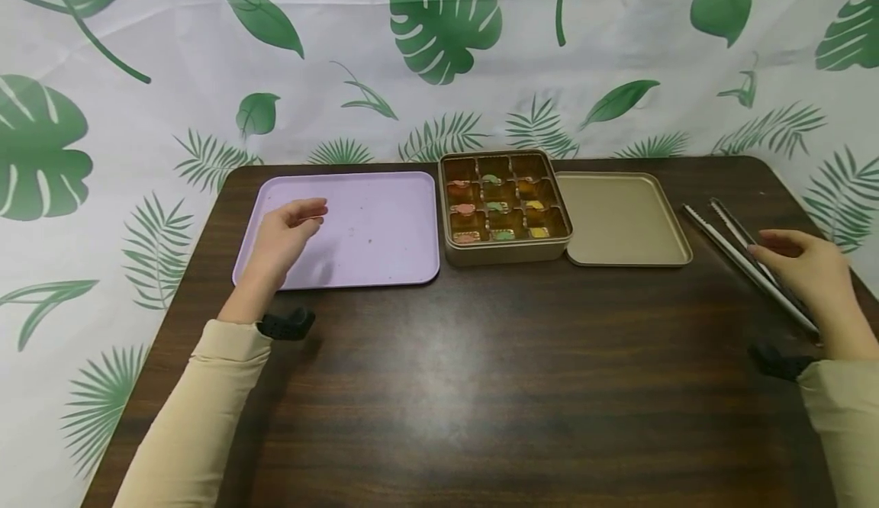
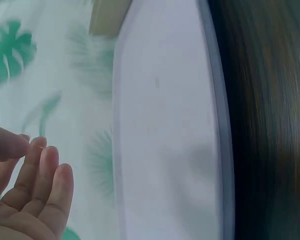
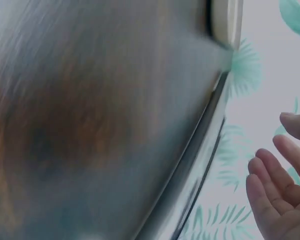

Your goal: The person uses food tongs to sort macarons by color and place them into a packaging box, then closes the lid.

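Note:
My left hand [image 1: 280, 237] hovers over the left part of a lilac tray [image 1: 371, 226], fingers loosely bent and holding nothing. In the left wrist view the thumb and fingertips lie close together beside the tray [image 2: 165, 100]. On the right, my right hand [image 1: 810, 268] hovers at a pair of metal tongs [image 1: 745, 260] lying on the table. The right wrist view shows its relaxed fingers [image 3: 270, 185] apart from the tongs [image 3: 190, 170]. Between the trays stands a gold tin [image 1: 508, 253] with a divided insert; red, green and yellow pieces lie in its compartments.
A flat gold lid or tray [image 1: 618, 222] lies against the tin's right side. Small crumbs dot the lilac tray. The dark wooden table [image 1: 481, 386] ends at the back against a white cloth with green leaves [image 1: 446, 27].

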The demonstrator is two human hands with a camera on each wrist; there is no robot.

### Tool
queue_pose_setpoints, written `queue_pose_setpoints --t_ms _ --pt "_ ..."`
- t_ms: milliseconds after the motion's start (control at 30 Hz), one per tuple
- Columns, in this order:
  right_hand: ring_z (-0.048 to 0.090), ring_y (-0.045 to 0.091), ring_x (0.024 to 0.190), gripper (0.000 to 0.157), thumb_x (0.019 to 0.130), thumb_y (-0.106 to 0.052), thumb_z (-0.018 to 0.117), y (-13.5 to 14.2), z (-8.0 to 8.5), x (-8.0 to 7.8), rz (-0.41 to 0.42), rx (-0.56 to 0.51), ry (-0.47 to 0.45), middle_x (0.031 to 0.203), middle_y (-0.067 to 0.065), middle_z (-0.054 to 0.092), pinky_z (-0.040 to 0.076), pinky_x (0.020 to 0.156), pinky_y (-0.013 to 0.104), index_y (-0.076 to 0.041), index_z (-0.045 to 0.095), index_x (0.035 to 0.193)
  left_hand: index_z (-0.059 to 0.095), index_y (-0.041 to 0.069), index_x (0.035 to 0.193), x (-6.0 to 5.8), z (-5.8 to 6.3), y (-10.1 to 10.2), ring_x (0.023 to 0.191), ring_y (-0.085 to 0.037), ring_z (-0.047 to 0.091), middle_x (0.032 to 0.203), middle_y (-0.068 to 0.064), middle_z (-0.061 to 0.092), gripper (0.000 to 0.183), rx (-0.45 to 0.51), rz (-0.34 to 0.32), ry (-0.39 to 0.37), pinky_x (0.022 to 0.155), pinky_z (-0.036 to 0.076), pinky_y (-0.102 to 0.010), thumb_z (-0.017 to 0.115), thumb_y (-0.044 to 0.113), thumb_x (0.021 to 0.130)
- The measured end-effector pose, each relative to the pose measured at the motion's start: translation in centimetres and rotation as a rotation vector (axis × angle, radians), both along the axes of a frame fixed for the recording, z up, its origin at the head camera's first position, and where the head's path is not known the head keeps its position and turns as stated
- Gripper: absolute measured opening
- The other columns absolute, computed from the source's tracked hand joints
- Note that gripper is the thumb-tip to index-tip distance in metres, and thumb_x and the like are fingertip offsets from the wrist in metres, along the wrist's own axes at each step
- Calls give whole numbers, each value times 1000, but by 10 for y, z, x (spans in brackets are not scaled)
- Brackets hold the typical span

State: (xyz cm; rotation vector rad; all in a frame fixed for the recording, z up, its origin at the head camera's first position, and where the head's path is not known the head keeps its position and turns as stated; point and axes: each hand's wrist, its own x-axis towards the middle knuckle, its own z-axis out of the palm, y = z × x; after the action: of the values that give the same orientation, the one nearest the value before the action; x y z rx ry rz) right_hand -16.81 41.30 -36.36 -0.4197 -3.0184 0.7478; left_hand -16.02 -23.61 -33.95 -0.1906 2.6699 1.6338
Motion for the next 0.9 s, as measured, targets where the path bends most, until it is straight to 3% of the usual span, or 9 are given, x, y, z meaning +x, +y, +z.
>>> queue_pose_setpoints --t_ms 33,133,200,300,433,600,700,800,900 --pt "40 53 117 66 97 -43 44 -8 3 0 10 -16 -4 134 39 43 37 88 62 6 38 141 50 -2 136 0 0 6 124 -31 53 135 -22 54 41 9 -22 8 98 44 -26 42 4 96" --pt "49 46 111 65 97 -44 45 -20 6 -4 45 -10 2 131 35 49 39 86 62 5 42 139 53 -2 133 0 1 25 120 -32 56 130 -24 58 39 29 -72 25 91 44 -20 45 4 95" --pt "56 29 97 62 96 -43 47 -24 7 -7 79 2 10 127 35 51 41 82 58 5 46 136 55 -2 131 0 1 37 119 -32 57 128 -24 59 38 36 -102 25 92 45 -23 46 5 95" --pt "54 25 93 59 96 -43 49 -29 6 -12 135 -2 11 124 35 53 41 81 56 4 50 132 57 -1 129 2 1 53 118 -32 58 127 -23 60 36 39 -152 22 97 47 -36 47 5 95" --pt "45 50 111 60 97 -41 46 -35 3 -18 187 -39 -22 128 39 46 39 84 60 7 47 133 59 -1 125 5 0 74 117 -33 58 128 -21 60 33 52 -221 21 100 47 -42 49 5 95" --pt "44 51 114 58 98 -37 47 -40 -2 -25 216 -71 -63 129 39 45 43 82 57 8 45 134 63 -2 120 12 -5 102 115 -30 60 124 -18 63 30 52 -320 -12 98 48 -41 51 5 94" --pt "61 23 89 54 97 -32 51 -39 -5 -29 235 -46 -58 124 38 50 49 72 41 10 48 130 64 0 119 17 -10 119 114 -28 61 122 -16 65 29 25 -396 -31 98 48 -39 52 7 94" --pt "51 -8 63 50 96 -28 54 -38 -8 -34 268 -10 -52 118 38 56 46 60 26 11 50 127 65 3 119 21 -16 136 115 -26 61 122 -14 66 29 5 -469 -55 99 48 -38 52 7 94" --pt "47 -14 58 50 96 -27 54 -37 -11 -37 290 -4 -74 116 38 57 44 57 22 13 49 127 64 4 121 22 -23 151 114 -25 61 122 -14 65 30 -1 -527 -86 98 48 -37 52 6 93"
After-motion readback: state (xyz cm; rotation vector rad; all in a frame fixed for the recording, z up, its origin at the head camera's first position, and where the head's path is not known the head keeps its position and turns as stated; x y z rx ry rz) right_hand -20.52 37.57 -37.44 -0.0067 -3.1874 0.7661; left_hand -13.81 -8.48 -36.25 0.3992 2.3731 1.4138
